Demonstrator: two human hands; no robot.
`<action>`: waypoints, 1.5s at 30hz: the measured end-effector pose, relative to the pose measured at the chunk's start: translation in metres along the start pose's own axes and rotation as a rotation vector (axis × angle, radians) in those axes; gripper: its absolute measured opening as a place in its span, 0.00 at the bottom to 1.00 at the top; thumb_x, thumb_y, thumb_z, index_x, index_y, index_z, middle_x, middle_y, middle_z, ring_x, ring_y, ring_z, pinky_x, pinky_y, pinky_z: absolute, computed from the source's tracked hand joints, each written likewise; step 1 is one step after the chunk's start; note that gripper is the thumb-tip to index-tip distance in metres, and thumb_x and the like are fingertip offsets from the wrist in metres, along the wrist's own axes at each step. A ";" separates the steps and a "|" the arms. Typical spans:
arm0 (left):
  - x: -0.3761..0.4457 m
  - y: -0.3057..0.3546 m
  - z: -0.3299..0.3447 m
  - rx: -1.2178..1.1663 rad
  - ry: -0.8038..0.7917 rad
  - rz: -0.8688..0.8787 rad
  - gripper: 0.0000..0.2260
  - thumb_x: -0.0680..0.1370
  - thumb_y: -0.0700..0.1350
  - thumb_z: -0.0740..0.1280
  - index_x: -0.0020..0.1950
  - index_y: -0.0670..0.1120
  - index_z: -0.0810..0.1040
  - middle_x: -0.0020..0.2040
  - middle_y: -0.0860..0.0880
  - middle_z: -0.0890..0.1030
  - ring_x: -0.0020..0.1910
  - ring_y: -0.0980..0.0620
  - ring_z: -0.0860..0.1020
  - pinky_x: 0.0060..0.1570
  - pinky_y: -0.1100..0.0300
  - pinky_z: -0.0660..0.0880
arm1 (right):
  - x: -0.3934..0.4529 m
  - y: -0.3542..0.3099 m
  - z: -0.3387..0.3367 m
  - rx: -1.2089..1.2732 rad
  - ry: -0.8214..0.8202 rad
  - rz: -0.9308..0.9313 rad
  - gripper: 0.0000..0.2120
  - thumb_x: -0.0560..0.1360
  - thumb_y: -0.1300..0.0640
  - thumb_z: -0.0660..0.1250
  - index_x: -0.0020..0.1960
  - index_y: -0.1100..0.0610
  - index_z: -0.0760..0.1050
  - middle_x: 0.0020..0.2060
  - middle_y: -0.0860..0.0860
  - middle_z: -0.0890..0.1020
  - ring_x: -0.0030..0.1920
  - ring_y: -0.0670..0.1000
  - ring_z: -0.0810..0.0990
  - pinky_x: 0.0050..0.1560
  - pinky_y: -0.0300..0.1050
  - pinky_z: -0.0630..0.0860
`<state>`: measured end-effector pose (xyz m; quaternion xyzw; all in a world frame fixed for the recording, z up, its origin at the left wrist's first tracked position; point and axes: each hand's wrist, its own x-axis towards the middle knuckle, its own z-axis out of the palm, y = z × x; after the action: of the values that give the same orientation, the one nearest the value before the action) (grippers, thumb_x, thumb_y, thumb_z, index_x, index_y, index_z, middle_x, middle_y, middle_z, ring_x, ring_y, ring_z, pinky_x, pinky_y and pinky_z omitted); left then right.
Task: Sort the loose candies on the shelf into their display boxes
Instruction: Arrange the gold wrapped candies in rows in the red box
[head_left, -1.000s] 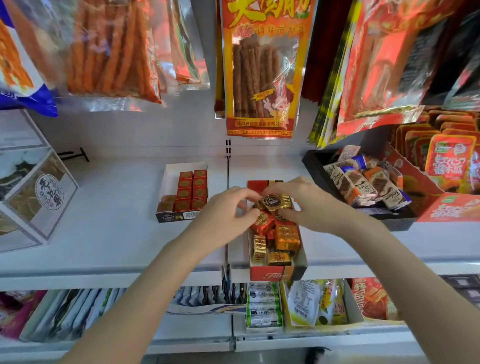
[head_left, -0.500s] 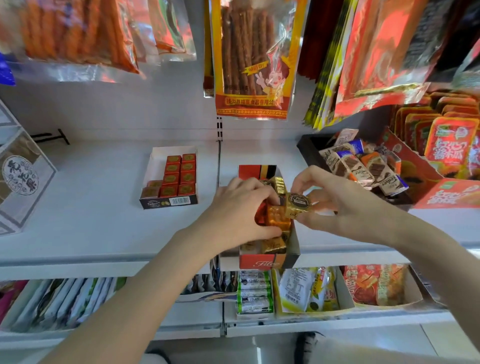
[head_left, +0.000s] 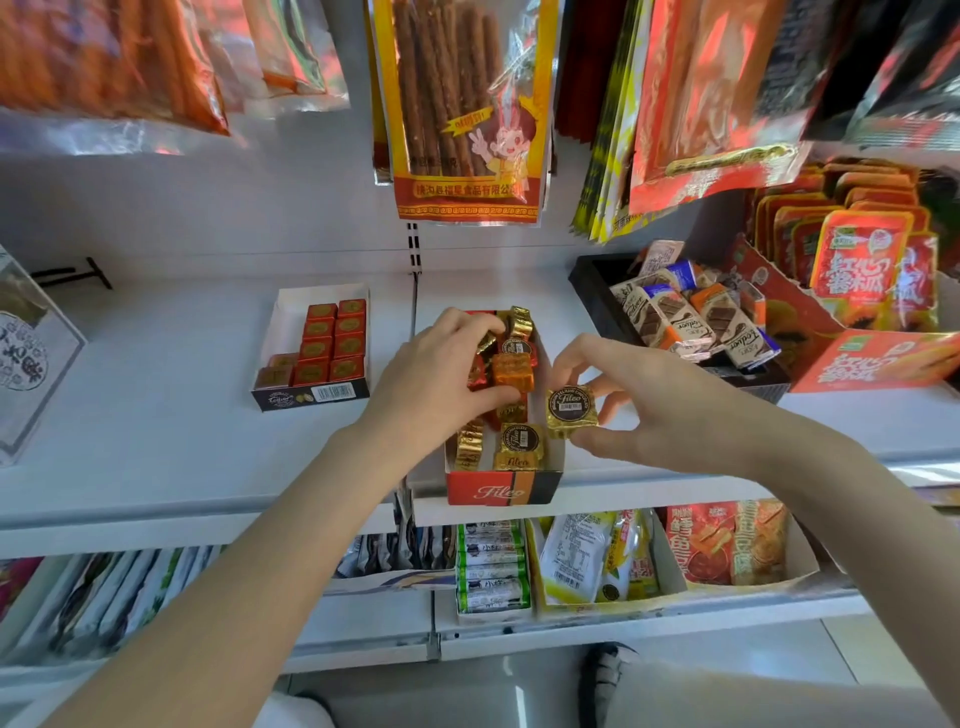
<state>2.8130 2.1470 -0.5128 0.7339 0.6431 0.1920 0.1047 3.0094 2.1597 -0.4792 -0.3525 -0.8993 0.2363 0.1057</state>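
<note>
A red and black Fileo display box (head_left: 501, 488) stands at the shelf's front edge, holding several gold, red and orange foil candies. My left hand (head_left: 436, 374) reaches into the box, its fingers and thumb curled round an orange candy (head_left: 513, 371) among the others. My right hand (head_left: 639, 395) pinches a gold foil candy (head_left: 570, 410) with a dark round label, held just above the box's right wall. Further left, a white display box (head_left: 283, 325) holds neat rows of red square candies (head_left: 332, 343).
A black tray (head_left: 592, 291) of wrapped chocolate bars and a red carton (head_left: 878, 364) of snack packs stand at the right. Snack bags hang overhead. A clear case (head_left: 31, 358) sits at the far left. Below is a lower shelf with packets; a shoe (head_left: 605, 670) shows on the floor.
My right hand has lifted the gold labelled candy out of the pile and drawn it to the right of the box. My left hand has moved deeper into the box and gripped the orange candy.
</note>
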 end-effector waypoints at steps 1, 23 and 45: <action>-0.001 0.001 -0.001 -0.018 -0.003 -0.001 0.27 0.71 0.56 0.69 0.67 0.53 0.65 0.65 0.52 0.68 0.61 0.51 0.72 0.60 0.52 0.71 | 0.000 0.000 0.001 0.002 0.000 0.000 0.16 0.71 0.55 0.69 0.54 0.48 0.66 0.55 0.44 0.75 0.50 0.46 0.76 0.49 0.43 0.77; -0.024 0.001 -0.014 -0.243 -0.305 0.122 0.11 0.71 0.46 0.69 0.50 0.56 0.73 0.38 0.62 0.80 0.45 0.64 0.74 0.58 0.58 0.65 | 0.012 -0.004 0.004 0.190 0.065 0.067 0.14 0.68 0.61 0.72 0.45 0.45 0.72 0.47 0.42 0.74 0.41 0.42 0.77 0.44 0.36 0.76; -0.032 -0.019 -0.026 -0.283 0.012 0.028 0.07 0.77 0.42 0.62 0.50 0.50 0.79 0.46 0.54 0.76 0.41 0.61 0.74 0.40 0.75 0.69 | 0.022 -0.033 0.017 -0.318 -0.120 0.075 0.20 0.72 0.49 0.67 0.62 0.49 0.69 0.54 0.49 0.74 0.56 0.51 0.70 0.60 0.49 0.68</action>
<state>2.7815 2.1159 -0.5016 0.7195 0.6000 0.2866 0.2005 2.9682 2.1478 -0.4766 -0.3832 -0.9163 0.1155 -0.0142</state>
